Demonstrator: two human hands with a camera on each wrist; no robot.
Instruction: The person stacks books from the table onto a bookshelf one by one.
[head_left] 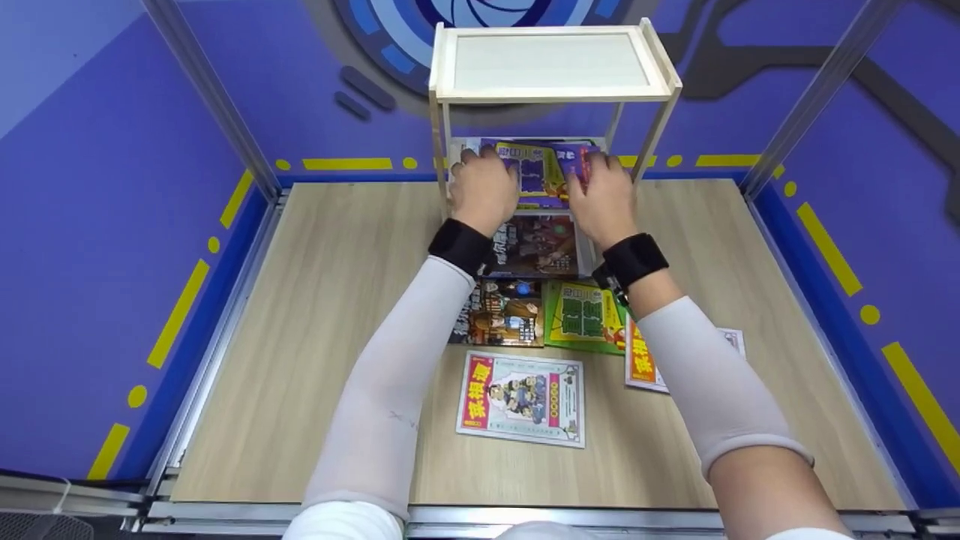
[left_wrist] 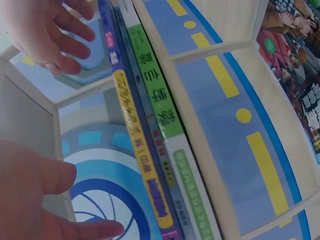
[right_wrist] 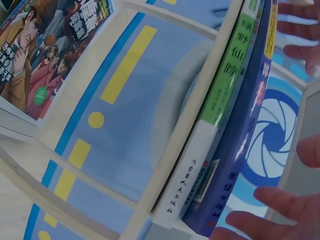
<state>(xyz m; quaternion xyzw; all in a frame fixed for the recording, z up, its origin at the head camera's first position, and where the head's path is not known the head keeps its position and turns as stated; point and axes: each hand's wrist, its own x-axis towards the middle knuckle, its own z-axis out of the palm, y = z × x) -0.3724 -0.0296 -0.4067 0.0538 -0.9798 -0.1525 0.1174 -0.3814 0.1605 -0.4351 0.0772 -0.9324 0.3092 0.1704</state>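
A purple book (head_left: 536, 176) tops a small flat stack on the middle board of a wooden shelf rack (head_left: 555, 64). Beneath it, the left wrist view shows a thin grey-blue spine (left_wrist: 150, 115) and a green-and-white book (left_wrist: 160, 95). My left hand (head_left: 484, 187) is over the left end of the stack, fingers extended. At the right end is my right hand (head_left: 604, 199), its fingers spread. Both wrist views show the fingers just above the stack, under the top panel, with nothing gripped.
On the lowest board lies a dark illustrated book (head_left: 536, 244). In front are another illustrated book (head_left: 506, 315), a green book (head_left: 585, 315) and a white-bordered book (head_left: 521, 397). A similar book (head_left: 645, 360) is partly hidden by my right forearm. The rack's posts flank both hands.
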